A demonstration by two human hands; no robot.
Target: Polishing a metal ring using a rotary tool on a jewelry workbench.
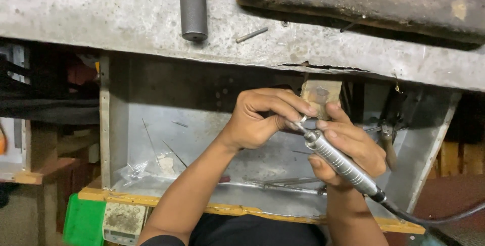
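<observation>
Now a small ring (302, 119) is pinched in the left hand (262, 117) fingertips, braced against the wooden peg (320, 94), while the rotary tool (338, 162) is gripped pen-like by the right hand (348, 147).

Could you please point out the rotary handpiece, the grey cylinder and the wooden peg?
Rotary handpiece (337, 162), head view, middle of its ribbed metal barrel.
Grey cylinder (193, 4), head view, middle of its side.
Wooden peg (321, 93), head view, its worn top face.

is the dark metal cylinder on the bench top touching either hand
No, the dark cylinder lies up on the bench top, well apart from both hands.
</observation>
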